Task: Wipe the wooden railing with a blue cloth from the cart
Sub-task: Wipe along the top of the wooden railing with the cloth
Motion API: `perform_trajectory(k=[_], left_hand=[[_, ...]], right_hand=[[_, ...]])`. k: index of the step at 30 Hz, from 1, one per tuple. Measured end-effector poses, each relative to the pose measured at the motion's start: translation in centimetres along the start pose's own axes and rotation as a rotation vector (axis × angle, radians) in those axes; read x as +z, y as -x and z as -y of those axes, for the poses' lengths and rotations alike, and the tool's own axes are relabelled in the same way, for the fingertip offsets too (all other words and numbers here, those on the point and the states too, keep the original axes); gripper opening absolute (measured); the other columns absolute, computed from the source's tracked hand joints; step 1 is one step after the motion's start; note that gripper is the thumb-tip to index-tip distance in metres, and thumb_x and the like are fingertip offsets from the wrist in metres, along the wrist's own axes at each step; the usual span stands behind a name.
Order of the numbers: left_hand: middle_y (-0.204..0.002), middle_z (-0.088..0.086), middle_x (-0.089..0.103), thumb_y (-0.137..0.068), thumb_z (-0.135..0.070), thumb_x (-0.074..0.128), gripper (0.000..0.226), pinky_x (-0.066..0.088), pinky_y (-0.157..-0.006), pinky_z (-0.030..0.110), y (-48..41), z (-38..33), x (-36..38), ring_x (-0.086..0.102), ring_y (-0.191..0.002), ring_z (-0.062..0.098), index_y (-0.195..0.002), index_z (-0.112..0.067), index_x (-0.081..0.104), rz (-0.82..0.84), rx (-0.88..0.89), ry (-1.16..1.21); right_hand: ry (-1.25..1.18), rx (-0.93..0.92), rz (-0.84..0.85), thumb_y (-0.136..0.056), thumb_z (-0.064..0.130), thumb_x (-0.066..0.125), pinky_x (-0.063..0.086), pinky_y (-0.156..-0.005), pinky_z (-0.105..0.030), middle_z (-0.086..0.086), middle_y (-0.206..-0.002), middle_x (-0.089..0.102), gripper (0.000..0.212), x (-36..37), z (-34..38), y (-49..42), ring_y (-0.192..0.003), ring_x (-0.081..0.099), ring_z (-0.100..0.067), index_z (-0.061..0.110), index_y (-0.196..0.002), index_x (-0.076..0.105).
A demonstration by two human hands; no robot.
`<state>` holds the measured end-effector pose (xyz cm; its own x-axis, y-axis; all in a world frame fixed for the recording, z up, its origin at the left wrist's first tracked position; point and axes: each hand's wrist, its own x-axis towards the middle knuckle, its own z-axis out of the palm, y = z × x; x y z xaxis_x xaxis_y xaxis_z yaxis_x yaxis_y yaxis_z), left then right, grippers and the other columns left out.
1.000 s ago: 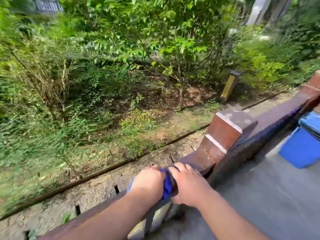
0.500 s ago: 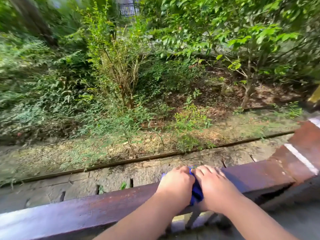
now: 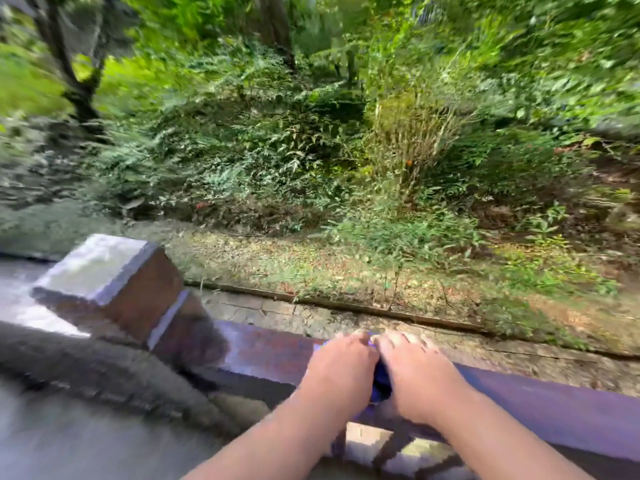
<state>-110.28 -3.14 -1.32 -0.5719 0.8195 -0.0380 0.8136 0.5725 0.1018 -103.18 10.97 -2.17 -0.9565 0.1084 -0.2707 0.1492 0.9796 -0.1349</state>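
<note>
A dark reddish-brown wooden railing (image 3: 540,407) runs across the lower part of the head view. Both hands press side by side on its top. Between them shows a sliver of the blue cloth (image 3: 381,382), mostly hidden under the palms. My left hand (image 3: 341,370) grips the cloth from the left, and my right hand (image 3: 417,372) grips it from the right. The frame is blurred by motion.
A square brown post (image 3: 138,292) with a pale cap stands on the railing line to the left of my hands. Beyond the rail lie a stone gutter strip (image 3: 311,313), bare ground and dense bushes. Grey pavement (image 3: 69,441) is at lower left.
My hands with the cloth have slid along the railing to the left. The post and blue cart on the right have left the view; another post has come into view on the left.
</note>
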Motion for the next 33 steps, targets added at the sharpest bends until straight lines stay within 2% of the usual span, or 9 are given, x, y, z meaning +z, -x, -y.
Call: perform_trajectory(k=[4, 8, 12, 16, 21, 24, 27, 30, 33], left_hand=[[-0.106, 0.000, 0.059, -0.088, -0.019, 0.050, 0.023, 0.052, -0.075, 0.038, 4.9, 11.7, -0.3, 0.061, -0.098, 0.026, -0.101, -0.020, 0.068, -0.030, -0.190, 0.007], [-0.111, 0.006, 0.060, -0.091, -0.024, 0.047, 0.027, 0.054, -0.082, 0.041, 8.8, 20.4, -1.3, 0.061, -0.101, 0.030, -0.106, -0.020, 0.068, 0.040, -0.420, 0.007], [-0.112, 0.003, 0.053, -0.089, -0.015, 0.052, 0.024, 0.053, -0.078, 0.040, 9.8, 20.7, -1.5, 0.054, -0.099, 0.026, -0.106, -0.023, 0.066, 0.089, -0.483, -0.043], [-0.110, 0.000, 0.053, -0.086, -0.011, 0.049, 0.028, 0.052, -0.077, 0.040, 9.6, 19.9, -1.7, 0.051, -0.098, 0.024, -0.105, -0.024, 0.066, 0.026, -0.551, 0.017], [-0.104, -0.010, 0.061, -0.087, -0.024, 0.053, 0.025, 0.049, -0.078, 0.032, 9.2, 17.2, -2.6, 0.060, -0.096, 0.017, -0.100, -0.033, 0.072, -0.205, -0.538, 0.373], [-0.094, -0.015, 0.063, -0.081, -0.026, 0.060, 0.020, 0.043, -0.076, 0.028, 7.3, 13.2, -4.8, 0.058, -0.093, 0.009, -0.094, -0.036, 0.071, -0.285, -0.455, 0.558], [-0.085, -0.021, 0.069, -0.081, -0.028, 0.066, 0.015, 0.045, -0.071, 0.028, 4.9, 9.1, -8.5, 0.062, -0.083, 0.004, -0.085, -0.041, 0.071, -0.333, -0.478, 0.784], [-0.086, -0.011, 0.075, -0.078, -0.031, 0.068, 0.014, 0.055, -0.077, 0.033, 2.9, 5.6, -12.0, 0.070, -0.083, 0.012, -0.090, -0.033, 0.075, -0.381, -0.468, 1.049], [-0.091, 0.012, 0.077, -0.085, -0.016, 0.067, 0.014, 0.055, -0.078, 0.042, 0.9, 1.5, -15.3, 0.071, -0.082, 0.027, -0.097, -0.016, 0.075, -0.405, -0.402, 1.527]], right_hand=[[-0.003, -0.084, -0.055, -0.066, 0.071, 0.062, 0.042, -0.100, -0.044, -0.003, -0.129, 0.054, 0.083, -0.9, 9.9, -4.8, -0.122, 0.052, -0.032, 0.028, -0.135, 0.044], [0.045, -0.118, -0.032, -0.068, 0.066, 0.072, 0.045, -0.096, -0.045, -0.008, -0.126, 0.055, 0.080, -0.9, 15.8, -7.3, -0.120, 0.054, -0.034, 0.022, -0.130, 0.046], [0.069, -0.109, -0.013, -0.069, 0.065, 0.075, 0.041, -0.102, -0.050, -0.009, -0.129, 0.051, 0.086, -0.4, 18.0, -7.7, -0.122, 0.049, -0.035, 0.023, -0.137, 0.044], [0.021, -0.092, -0.063, -0.071, 0.063, 0.074, 0.040, -0.106, -0.050, -0.006, -0.132, 0.049, 0.086, -0.7, 17.6, -7.1, -0.126, 0.045, -0.032, 0.023, -0.140, 0.041], [-0.071, -0.139, -0.172, -0.071, 0.063, 0.074, 0.043, -0.104, -0.046, -0.001, -0.133, 0.049, 0.085, -2.0, 15.8, -5.1, -0.127, 0.045, -0.029, 0.028, -0.140, 0.039], [-0.176, -0.142, -0.200, -0.070, 0.063, 0.078, 0.044, -0.106, -0.046, 0.000, -0.141, 0.048, 0.101, -3.8, 14.1, -3.6, -0.131, 0.045, -0.029, 0.031, -0.150, 0.026], [-0.418, -0.091, -0.254, -0.064, 0.063, 0.082, 0.044, -0.106, -0.043, -0.001, -0.147, 0.048, 0.115, -6.8, 11.7, -2.0, -0.133, 0.048, -0.028, 0.034, -0.155, 0.017], [-0.589, -0.063, -0.383, -0.061, 0.053, 0.084, 0.044, -0.107, -0.034, 0.002, -0.147, 0.050, 0.116, -9.7, 9.0, -0.1, -0.131, 0.052, -0.022, 0.044, -0.154, 0.015], [-0.839, -0.016, -0.493, -0.057, 0.041, 0.079, 0.052, -0.103, -0.039, 0.009, -0.136, 0.060, 0.099, -12.5, 6.4, 1.9, -0.117, 0.064, -0.013, 0.063, -0.140, 0.028]])
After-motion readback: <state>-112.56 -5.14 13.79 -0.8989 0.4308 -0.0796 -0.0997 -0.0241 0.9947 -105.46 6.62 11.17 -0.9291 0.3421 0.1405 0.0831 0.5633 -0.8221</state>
